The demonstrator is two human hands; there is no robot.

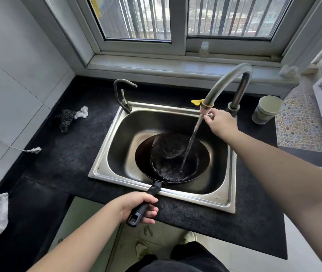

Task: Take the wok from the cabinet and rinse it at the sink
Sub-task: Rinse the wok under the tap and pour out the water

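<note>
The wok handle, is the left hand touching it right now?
Touching. The head view shows the left hand with fingers curled round the wok handle.

1. My left hand grips the wok by its matt black plastic handle — the pan's dark metal is wet and glossy.
2. Around it, the sink is brushed steel.
3. Left of the sink — a rough, speckled black countertop and a wiry scourer.
</note>
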